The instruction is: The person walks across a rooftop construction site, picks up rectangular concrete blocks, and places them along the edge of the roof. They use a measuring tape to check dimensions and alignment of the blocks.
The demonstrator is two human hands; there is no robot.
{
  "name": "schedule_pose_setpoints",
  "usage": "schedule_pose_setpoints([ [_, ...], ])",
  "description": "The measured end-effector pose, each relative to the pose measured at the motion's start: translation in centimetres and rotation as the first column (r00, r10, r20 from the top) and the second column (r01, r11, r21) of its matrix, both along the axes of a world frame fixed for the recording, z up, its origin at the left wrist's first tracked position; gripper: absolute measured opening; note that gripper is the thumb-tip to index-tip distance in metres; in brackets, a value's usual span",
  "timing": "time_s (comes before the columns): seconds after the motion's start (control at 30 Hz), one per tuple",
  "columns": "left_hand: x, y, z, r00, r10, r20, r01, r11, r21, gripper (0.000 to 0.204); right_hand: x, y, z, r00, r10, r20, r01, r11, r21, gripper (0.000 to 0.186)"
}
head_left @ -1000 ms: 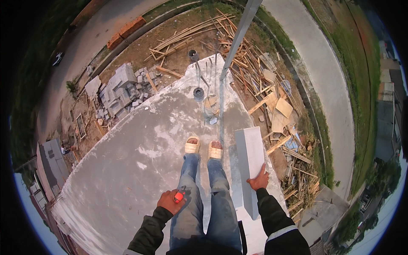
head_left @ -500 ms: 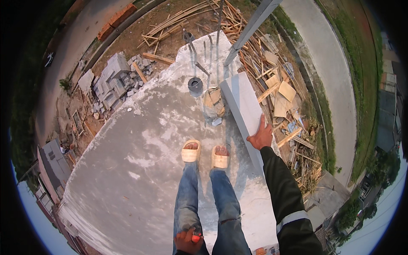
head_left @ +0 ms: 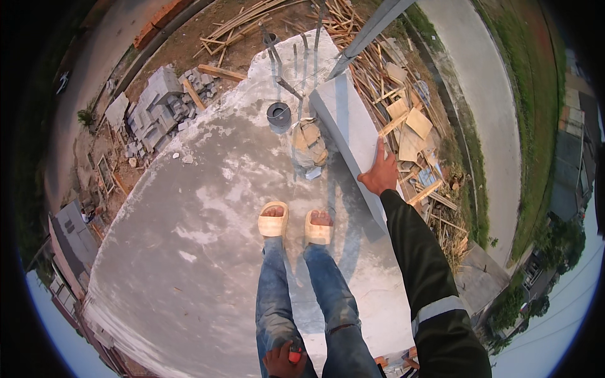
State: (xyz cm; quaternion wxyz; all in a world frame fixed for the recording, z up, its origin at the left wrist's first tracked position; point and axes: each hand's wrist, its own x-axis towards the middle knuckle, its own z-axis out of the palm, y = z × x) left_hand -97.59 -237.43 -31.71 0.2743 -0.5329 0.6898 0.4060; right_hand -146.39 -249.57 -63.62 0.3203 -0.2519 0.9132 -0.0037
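Nearest, at the bottom edge, the left hand (head_left: 280,362) is curled shut around a small red object (head_left: 293,356) held against the thigh of the blue jeans; what the object is cannot be made out, and if the grip loosens it could drop onto the slab and roll off the side. One red object, two hands, two legs. A little farther, two cream slip-on sandals (head_left: 273,220) stand side by side on the grey, patchy concrete roof slab (head_left: 189,252), which has no railing on any visible side; open-backed footwear on a dusty surface this high looks like the main hazard, since a slip toward the right edge would go straight down to the scrap wood. Beyond the feet the right hand (head_left: 380,174), on a dark-sleeved arm with a pale reflective band, lies flat with fingers spread on the top face of one long pale grey concrete block (head_left: 350,135), which runs along the slab's right edge, touching it near its nearer end. Leaning weight on that block could tip or push it outward if it is not bedded, and the person with it. Just left of the block sit one crumpled tan sack (head_left: 310,143) and one dark round bucket (head_left: 278,116); either could catch a foot. Farther on, about four thin steel bars (head_left: 296,60) stick up from the slab's far corner, an impalement risk in a forward fall. Far below lie one heap of grey blocks (head_left: 157,104) and scattered timber offcuts (head_left: 403,120), too many to count.
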Motion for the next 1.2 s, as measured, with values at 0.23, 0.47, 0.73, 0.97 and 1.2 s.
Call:
schedule_pose_setpoints([
  [0.23,-0.3,1.0,0.4,0.998,-0.025,0.053,0.022,0.998,0.051,0.064,0.4,1.7,-1.7,0.995,0.016,-0.097,-0.020,0.999,-0.031,0.128],
  [0.47,-1.5,0.1,0.2,0.995,-0.082,0.053,0.079,0.995,0.057,0.063,-1.1,1.6,-1.8,0.998,-0.029,-0.059,0.026,0.998,-0.053,0.123],
  [0.73,-0.5,0.3,0.1,0.995,-0.080,0.056,0.075,0.993,0.095,0.062,-0.1,1.6,-1.7,0.996,0.004,-0.086,-0.006,1.000,-0.026,0.116],
  [0.97,-0.2,0.9,-0.2,0.991,-0.058,0.119,0.048,0.996,0.081,0.061,-0.3,1.5,-1.3,0.996,0.018,-0.084,-0.019,1.000,-0.012,0.112],
  [1.2,0.2,0.4,-0.8,0.992,-0.094,0.084,0.091,0.995,0.038,0.057,3.2,4.1,-0.2,0.972,0.052,-0.229,-0.085,0.987,-0.133,0.101],
])
